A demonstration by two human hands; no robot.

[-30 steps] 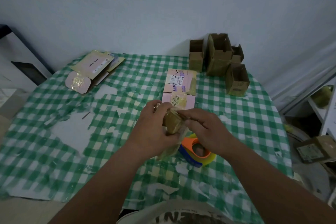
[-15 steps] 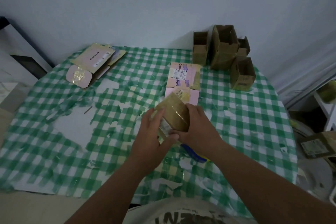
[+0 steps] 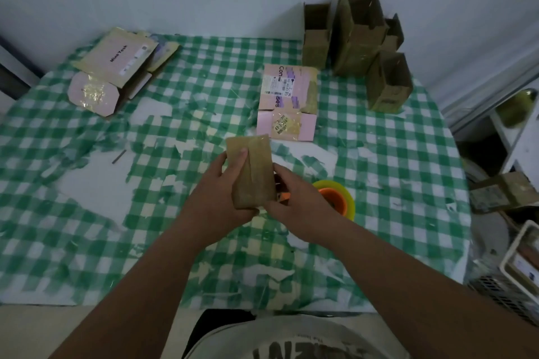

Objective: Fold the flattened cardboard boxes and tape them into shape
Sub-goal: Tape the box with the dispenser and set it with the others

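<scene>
Brown cardboard box (image 3: pixel 252 172) is held upright between both hands, left hand (image 3: pixel 217 201) and right hand (image 3: pixel 294 201) gripping its sides.

Between my left hand (image 3: pixel 217 198) and right hand (image 3: pixel 294 201) the small brown cardboard box (image 3: pixel 253 172); behind it the flattened pink carton (image 3: pixel 287 102), folded brown boxes (image 3: pixel 358 38) beyond, right.

The small box (image 3: pixel 253 172) you hold is matt brown cardboard with a strip of glossy clear tape along its face. The tablecloth (image 3: pixel 379 154) under it is a shiny green-and-white checked plastic sheet, its print worn off in rough white patches. The flattened pink box (image 3: pixel 287 102) is smooth card bearing paper labels and crinkled shiny tape. The folded boxes (image 3: pixel 357 38) by the wall are dull brown cardboard. The tape dispenser (image 3: pixel 335 198) looks like smooth orange and yellow plastic.
</scene>
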